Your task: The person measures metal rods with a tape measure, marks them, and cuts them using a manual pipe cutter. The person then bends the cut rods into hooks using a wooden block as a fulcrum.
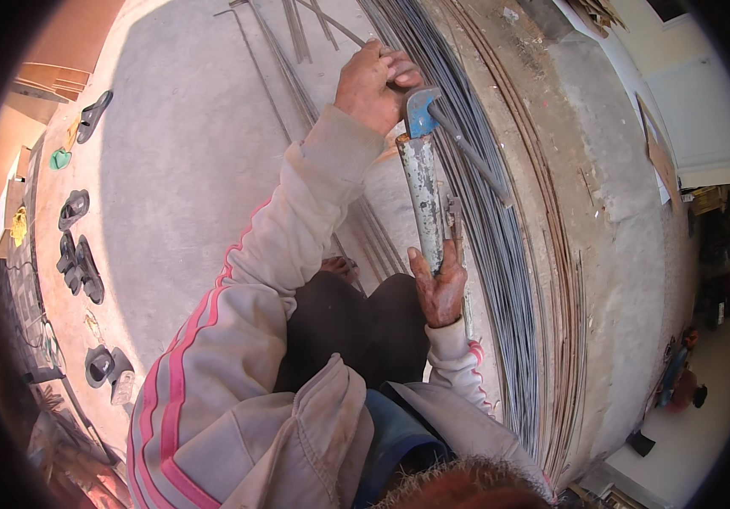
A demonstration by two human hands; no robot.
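Worn grey pipe lever (pixel 423 204), blue-headed, upright against a thin steel rod (pixel 467 151)

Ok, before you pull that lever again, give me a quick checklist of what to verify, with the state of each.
1. Left hand gripping the rod at the tool's blue head: ok.
2. Right hand wrapped round the lower end of the grey lever: ok.
3. Rod seated in the blue head: cannot tell, hand and head hide the slot.
4. Fingers clear of the head: not ok, left fingertips sit right beside it.
5. Rod bundle lying flat on the concrete: ok.
6. Foot clear of the lever: ok, it rests beside the loose rods.
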